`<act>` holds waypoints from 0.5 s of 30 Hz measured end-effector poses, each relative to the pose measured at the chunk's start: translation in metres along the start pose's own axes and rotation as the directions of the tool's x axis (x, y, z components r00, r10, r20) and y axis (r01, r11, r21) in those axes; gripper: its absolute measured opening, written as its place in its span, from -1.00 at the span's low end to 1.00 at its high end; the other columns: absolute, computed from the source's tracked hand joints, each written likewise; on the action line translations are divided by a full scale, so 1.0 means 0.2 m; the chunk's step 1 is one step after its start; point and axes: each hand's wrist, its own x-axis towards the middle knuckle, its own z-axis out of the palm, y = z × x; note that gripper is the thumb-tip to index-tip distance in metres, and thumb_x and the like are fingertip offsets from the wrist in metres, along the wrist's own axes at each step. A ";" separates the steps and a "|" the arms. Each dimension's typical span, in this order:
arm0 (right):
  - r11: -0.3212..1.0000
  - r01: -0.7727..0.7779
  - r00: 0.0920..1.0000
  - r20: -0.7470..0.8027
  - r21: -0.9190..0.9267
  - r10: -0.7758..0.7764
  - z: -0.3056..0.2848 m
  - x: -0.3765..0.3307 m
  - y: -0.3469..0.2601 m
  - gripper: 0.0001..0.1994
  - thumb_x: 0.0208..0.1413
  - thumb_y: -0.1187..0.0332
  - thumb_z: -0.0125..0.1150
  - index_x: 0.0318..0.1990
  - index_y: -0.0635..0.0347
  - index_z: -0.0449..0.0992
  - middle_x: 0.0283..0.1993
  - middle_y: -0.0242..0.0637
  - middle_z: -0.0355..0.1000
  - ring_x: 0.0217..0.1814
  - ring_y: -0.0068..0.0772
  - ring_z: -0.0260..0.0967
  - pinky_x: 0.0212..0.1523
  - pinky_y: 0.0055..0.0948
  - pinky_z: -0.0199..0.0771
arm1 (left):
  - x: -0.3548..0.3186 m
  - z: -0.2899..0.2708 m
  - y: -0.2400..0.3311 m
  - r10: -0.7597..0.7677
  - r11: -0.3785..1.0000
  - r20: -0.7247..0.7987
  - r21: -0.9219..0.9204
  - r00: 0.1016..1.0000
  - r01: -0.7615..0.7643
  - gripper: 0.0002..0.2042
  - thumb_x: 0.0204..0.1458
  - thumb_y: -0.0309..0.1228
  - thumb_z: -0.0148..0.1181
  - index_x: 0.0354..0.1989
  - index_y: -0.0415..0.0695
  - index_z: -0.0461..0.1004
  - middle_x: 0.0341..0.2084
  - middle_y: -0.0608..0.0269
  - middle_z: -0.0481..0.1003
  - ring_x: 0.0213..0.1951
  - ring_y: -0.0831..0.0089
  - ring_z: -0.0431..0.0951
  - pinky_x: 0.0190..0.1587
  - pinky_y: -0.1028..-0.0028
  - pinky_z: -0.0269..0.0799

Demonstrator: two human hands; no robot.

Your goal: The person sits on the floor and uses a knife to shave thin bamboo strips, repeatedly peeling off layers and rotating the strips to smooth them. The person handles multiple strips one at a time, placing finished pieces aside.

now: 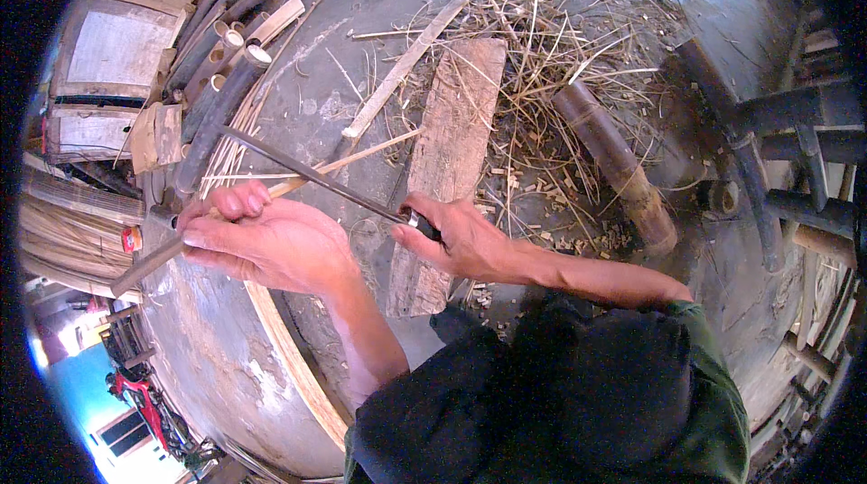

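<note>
My left hand is closed around a narrow bamboo strip. One brownish flat end sticks out to the lower left. On the hand's other side a paler bamboo length runs up to the right; I cannot tell whether both are one piece. My right hand grips the dark handle of a long, thin-bladed knife. Its blade points up and left, just beyond my left fingers, apart from them in this view. Beneath my right hand lies a rough wooden plank on the floor.
Thin shavings and small chips litter the floor right of the plank. A thick bamboo pole lies there. Cut bamboo tubes are stacked at upper left, dark bamboo framing stands right, and a long strip lies lower left.
</note>
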 end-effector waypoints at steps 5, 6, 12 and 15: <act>0.953 -0.137 0.987 -0.117 -0.270 0.109 0.03 -0.02 0.30 -0.61 0.21 0.06 0.09 -0.04 0.19 0.37 -0.49 0.14 0.44 -0.34 0.25 0.45 -0.38 -0.01 0.43 | 0.04 -0.05 -0.06 -0.039 0.999 0.018 -0.023 0.999 0.039 -0.78 0.32 -0.22 -0.07 -0.29 -0.07 0.16 -0.52 0.38 0.13 -0.46 0.53 0.13 -0.38 0.49 0.14; 0.920 -0.250 0.966 -0.146 -0.303 0.214 0.01 -0.03 0.39 -0.61 0.21 0.04 0.07 -0.07 0.22 0.38 -0.48 0.15 0.44 -0.33 0.25 0.46 -0.36 0.00 0.43 | 0.06 -0.07 -0.07 -0.040 0.999 0.000 -0.023 0.999 0.040 -0.78 0.32 -0.22 -0.07 -0.29 -0.06 0.16 -0.52 0.37 0.13 -0.46 0.54 0.14 -0.38 0.49 0.14; 0.873 -0.379 0.915 -0.263 -0.306 0.305 -0.16 -0.07 0.75 -0.50 0.23 -0.06 -0.01 -0.30 0.35 0.42 -0.41 0.20 0.46 -0.27 0.25 0.46 -0.26 0.05 0.41 | 0.10 -0.03 -0.12 -0.001 0.988 -0.013 0.154 1.000 0.003 -0.77 0.30 -0.21 -0.05 -0.15 -0.13 0.20 -0.50 0.33 0.19 -0.44 0.51 0.19 -0.30 0.46 0.22; 0.878 -0.468 0.877 -0.174 -0.102 0.447 -0.21 -0.07 0.69 -0.48 0.25 -0.04 -0.04 -0.36 0.37 0.43 -0.50 0.02 0.44 -0.40 0.05 0.46 -0.34 -0.03 0.38 | 0.05 -0.11 -0.37 -0.042 0.938 0.134 0.347 0.990 -0.007 -0.70 0.29 -0.28 -0.05 0.03 -0.24 0.20 -0.46 0.26 0.33 -0.32 0.43 0.35 -0.11 0.43 0.31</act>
